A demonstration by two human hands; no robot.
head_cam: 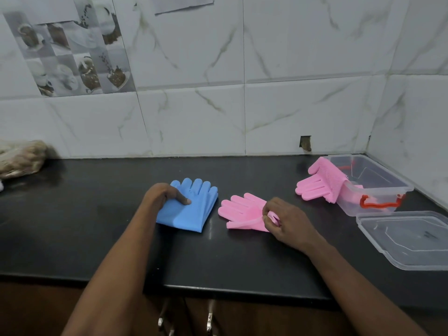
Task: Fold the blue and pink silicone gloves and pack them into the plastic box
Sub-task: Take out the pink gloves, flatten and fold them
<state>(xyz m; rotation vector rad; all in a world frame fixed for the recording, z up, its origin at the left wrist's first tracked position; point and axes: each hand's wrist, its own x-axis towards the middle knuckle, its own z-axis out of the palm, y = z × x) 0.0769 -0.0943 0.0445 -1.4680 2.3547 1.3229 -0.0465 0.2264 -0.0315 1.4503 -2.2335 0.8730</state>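
Blue gloves (194,207) lie stacked on the black counter (121,234), fingers pointing away. My left hand (164,194) rests on their left edge, thumb pressing on top. A pink glove (240,210) lies flat to the right; my right hand (282,219) pinches its cuff edge, which is lifted and curling over. A second pink glove (320,181) hangs over the near left corner of the clear plastic box (378,180), bristles up, fingers on the counter. The box stands open in the far right corner, with a red handle (378,204).
The box's clear lid (407,238) lies on the counter in front of the box. A mesh bag of brownish produce (21,157) sits at the far left against the tiled wall. The counter's front edge runs above cabinet handles (209,321).
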